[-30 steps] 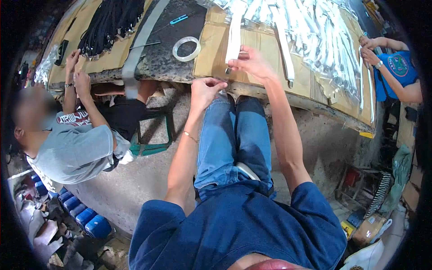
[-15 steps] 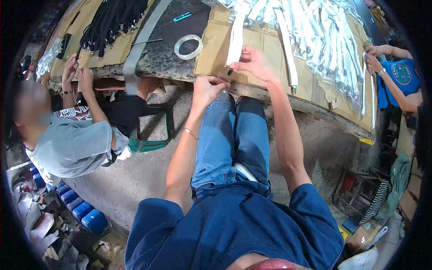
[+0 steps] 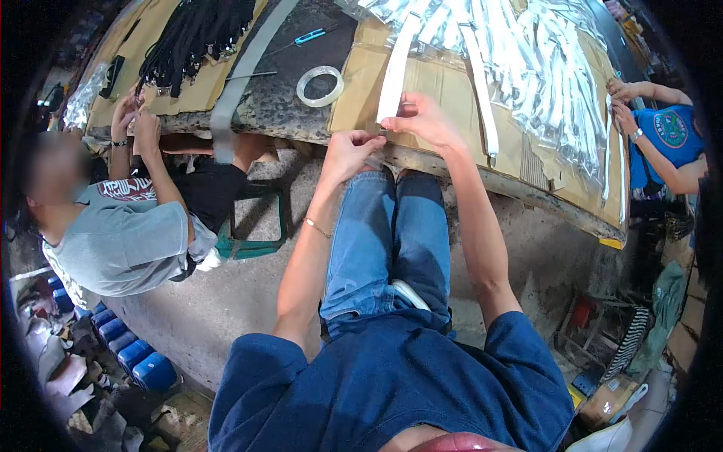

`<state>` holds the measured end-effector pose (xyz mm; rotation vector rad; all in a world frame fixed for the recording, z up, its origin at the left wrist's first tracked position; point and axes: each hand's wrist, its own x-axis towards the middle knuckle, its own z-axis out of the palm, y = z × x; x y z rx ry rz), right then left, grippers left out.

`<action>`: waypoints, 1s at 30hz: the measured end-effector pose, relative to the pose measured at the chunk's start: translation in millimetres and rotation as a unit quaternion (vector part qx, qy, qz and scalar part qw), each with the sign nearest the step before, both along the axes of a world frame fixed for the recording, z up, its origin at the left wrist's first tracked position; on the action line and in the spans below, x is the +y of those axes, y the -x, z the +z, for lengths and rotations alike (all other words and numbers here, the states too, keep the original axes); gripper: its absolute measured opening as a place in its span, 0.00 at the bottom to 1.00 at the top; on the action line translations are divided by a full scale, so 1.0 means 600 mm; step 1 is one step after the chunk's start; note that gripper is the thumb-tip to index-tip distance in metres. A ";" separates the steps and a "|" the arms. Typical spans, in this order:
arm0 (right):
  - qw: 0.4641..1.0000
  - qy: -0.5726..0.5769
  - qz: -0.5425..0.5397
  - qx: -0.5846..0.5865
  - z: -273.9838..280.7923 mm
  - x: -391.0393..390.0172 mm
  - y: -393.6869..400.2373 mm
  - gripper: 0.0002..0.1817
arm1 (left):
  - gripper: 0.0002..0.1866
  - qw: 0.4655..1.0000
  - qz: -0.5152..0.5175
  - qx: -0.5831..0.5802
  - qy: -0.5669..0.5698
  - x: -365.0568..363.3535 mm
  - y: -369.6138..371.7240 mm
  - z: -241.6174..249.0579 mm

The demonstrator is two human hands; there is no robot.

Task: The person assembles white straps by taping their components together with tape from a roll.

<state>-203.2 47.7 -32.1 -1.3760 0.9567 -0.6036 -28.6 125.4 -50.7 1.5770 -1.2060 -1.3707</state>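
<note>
Near the table's front edge, a white strap [image 3: 398, 71] runs up and away over the cardboard [image 3: 437, 83]. My right hand [image 3: 422, 119] pinches its near end. Just left of that end, my left hand [image 3: 351, 157] has thumb and index finger pressed together at the strap's tip; whatever small thing they hold is hidden. Another white strap [image 3: 480, 98] with a small metal end lies to the right of my right hand. Behind it are many white straps in clear plastic [image 3: 527, 83].
A clear tape roll [image 3: 320, 86] and a blue-handled tool [image 3: 310, 37] lie on the dark tabletop. At left a person in grey [image 3: 135, 233] handles black straps [image 3: 197, 45]. Another person's hands [image 3: 623, 105] are at the right edge. Blue containers [image 3: 154, 371] stand on the floor.
My right hand has shifted slightly down and left with the strap end, now closer to my left fingers. The dark tip seen below the strap is mostly covered.
</note>
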 end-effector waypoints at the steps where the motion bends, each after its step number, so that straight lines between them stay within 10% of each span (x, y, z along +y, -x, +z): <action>1: 1.000 0.003 0.001 0.000 -0.003 0.000 -0.001 0.19 | 0.14 0.999 0.007 0.032 0.002 0.001 0.001 0.011; 30: 0.891 -0.211 -0.134 -0.380 -0.054 -0.118 -0.041 0.06 | 0.12 0.988 -0.030 0.148 -0.009 -0.041 -0.028 0.028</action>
